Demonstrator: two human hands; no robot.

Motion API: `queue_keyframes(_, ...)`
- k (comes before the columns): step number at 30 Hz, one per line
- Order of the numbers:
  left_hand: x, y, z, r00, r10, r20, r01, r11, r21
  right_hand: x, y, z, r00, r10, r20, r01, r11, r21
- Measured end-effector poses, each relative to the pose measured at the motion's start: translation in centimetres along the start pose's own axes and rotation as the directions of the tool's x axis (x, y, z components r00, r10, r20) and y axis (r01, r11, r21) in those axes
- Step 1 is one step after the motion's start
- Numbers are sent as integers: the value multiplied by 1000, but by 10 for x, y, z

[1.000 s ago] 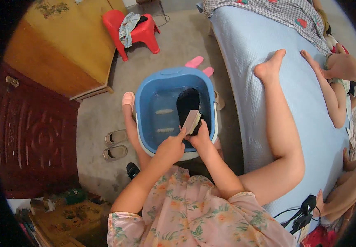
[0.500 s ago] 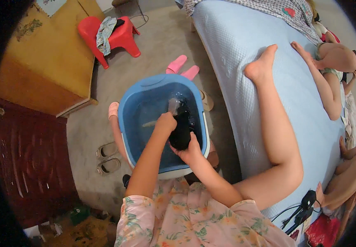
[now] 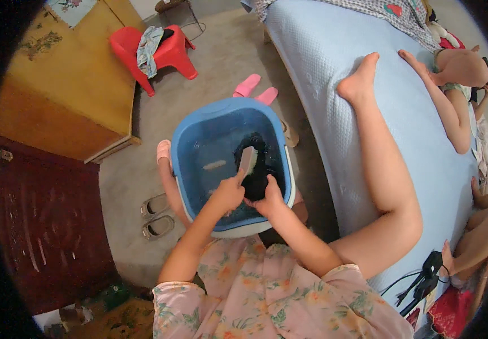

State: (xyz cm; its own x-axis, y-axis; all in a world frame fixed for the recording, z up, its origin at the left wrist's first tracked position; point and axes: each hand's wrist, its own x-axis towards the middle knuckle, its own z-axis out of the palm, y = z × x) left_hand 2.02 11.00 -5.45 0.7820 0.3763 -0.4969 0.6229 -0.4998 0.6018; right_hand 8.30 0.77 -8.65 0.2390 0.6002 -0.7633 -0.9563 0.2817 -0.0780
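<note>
We observed two bare hands working inside a blue tub (image 3: 221,109) set on the floor (image 3: 128,186). The left hand's grip (image 3: 229,194) was closed around the handle end of a pale brush (image 3: 248,160), its bristles turned toward, and apparently against, a black item (image 3: 255,183) of shoe-like outline. The right hand's grip (image 3: 268,198) clasped the near end of that item, which lay tilted in the tub's right half, its far end seemingly in the water.

Progress: we judged this to be a middle stage of brushing. The item was wet and the brush was on it, but dark colour and shadow hid which parts had been cleaned; we could not tell how much remained. No rinsed piece was distinguishable in the tub, and its underside was out of sight.

Edges and room: we noted that the tub's right wall stood just beside the item and restricted movement that way, while the near rim lay below the wrists. More room opened toward the tub's left half, where a pale oblong patch (image 3: 214,165) showed. Outside, the bed (image 3: 317,101) bounded the right side, and pink slippers (image 3: 247,86) lay just beyond the far rim.
</note>
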Motion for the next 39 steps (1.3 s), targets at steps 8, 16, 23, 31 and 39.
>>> queue_keyframes(8,-83,20,12,993,118,-18,-118,993,-3,19,1,-18,997,-14,72,16,999,-29)
queue_keyframes(16,-123,39,28,990,129,-51,-130,991,-27,8,2,-12,988,37,151,-30,998,-52)
queue_keyframes(23,-140,40,27,989,141,-49,-140,990,21,26,-3,-22,983,77,167,-66,995,-69)
queue_keyframes(31,-128,15,27,954,256,-157,-131,825,549,-5,1,-4,984,57,170,-68,996,57)
queue_keyframes(39,-113,13,29,917,346,-199,-64,620,782,1,-3,-4,984,-20,174,-11,985,173)
